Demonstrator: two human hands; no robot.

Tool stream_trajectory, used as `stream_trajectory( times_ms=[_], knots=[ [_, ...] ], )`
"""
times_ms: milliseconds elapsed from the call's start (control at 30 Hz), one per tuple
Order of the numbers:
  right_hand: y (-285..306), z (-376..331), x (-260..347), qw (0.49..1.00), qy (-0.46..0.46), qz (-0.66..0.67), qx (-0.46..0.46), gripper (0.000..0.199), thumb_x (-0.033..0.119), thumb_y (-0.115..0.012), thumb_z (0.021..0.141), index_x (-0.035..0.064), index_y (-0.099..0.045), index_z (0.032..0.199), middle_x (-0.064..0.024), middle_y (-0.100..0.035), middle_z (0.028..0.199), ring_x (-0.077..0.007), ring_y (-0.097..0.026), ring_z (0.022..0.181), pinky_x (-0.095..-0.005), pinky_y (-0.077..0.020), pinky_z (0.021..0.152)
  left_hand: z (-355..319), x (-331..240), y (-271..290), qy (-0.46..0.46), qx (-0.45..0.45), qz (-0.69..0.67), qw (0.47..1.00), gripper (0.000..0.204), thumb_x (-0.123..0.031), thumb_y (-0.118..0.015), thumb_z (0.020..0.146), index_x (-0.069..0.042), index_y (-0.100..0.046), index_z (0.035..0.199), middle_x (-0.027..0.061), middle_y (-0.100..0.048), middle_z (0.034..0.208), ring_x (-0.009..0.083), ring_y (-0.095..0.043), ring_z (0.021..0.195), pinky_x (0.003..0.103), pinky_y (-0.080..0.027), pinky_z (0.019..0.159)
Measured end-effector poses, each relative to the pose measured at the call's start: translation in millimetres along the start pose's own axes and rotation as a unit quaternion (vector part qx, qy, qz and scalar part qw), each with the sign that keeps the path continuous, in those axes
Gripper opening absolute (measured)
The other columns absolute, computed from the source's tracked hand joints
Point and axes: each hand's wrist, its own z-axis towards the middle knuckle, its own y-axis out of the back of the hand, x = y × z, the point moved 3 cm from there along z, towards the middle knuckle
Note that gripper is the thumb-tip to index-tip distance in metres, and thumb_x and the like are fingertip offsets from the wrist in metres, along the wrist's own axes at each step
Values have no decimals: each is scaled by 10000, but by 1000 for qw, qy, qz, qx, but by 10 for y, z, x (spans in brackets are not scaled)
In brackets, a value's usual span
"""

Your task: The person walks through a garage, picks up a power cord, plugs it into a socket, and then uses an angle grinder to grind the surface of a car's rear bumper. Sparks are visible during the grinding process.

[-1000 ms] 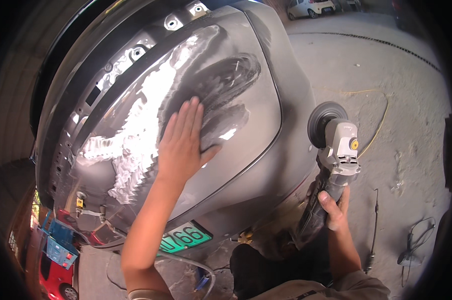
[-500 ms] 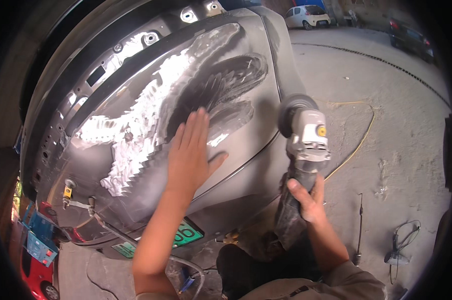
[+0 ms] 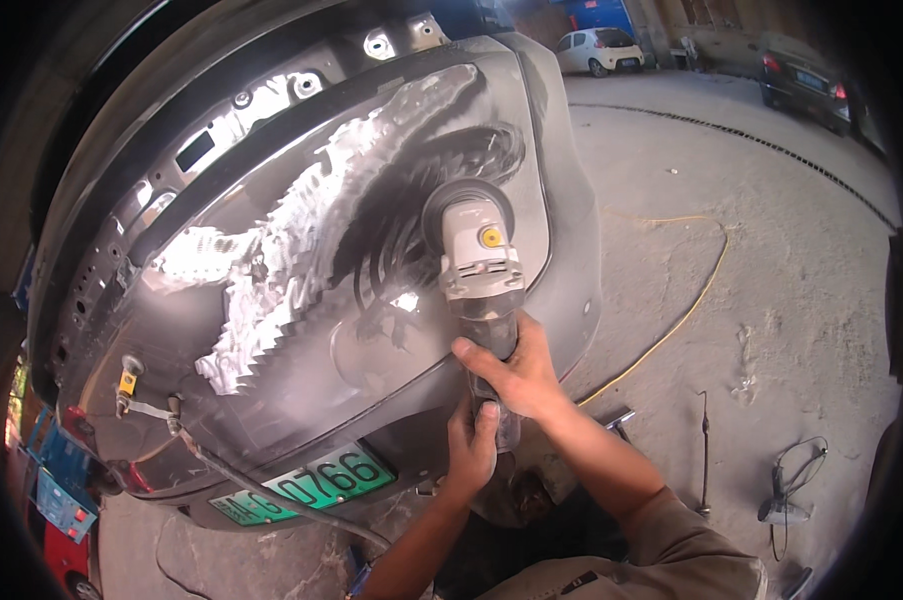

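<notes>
Both hands are on an angle grinder (image 3: 483, 262) with a pale grey head, a yellow button and a dark body. My right hand (image 3: 519, 372) wraps the body from the right, thumb on top. Lower down, my left hand (image 3: 473, 445) grips the rear of the handle. The grinder's round disc (image 3: 449, 205) lies over the dark scuffed patch of a grey car panel (image 3: 301, 410); whether it touches is hidden by the head. Left of the disc, a jagged band of bright bare metal (image 3: 306, 235) crosses the panel.
A hose (image 3: 226, 465) with a yellow-marked fitting hangs at the panel's left, crossing a green licence plate (image 3: 346, 475). A yellow cord (image 3: 706, 290), a thin rod (image 3: 705, 455) and a small corded device (image 3: 783, 508) lie on the floor. Parked cars stand behind.
The grinder has swung left from beside the car to over the panel. My left hand has left the panel surface and now holds the grinder's handle.
</notes>
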Motion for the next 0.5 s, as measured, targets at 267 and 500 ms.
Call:
stream_trajectory(
  times_ms=[267,500],
  knots=[
    [-165,105,106,998,62,-22,0,369,181,-719,810,-56,-578,1055,-60,-627,862,-120,-558,795,-290,-472,728,65,86,77,-28,-58,4,998,521,-396,-533,946,87,-539,1142,120,-633,953,175,-574,871,334,-466,764],
    [-113,67,59,999,31,-13,-15,383,175,-709,811,-56,-570,1083,-68,-629,877,-122,-566,801,-287,-474,727,37,81,18,-16,-77,8,997,558,-440,-538,938,89,-551,1116,127,-639,936,177,-575,854,339,-466,757]
  ],
)
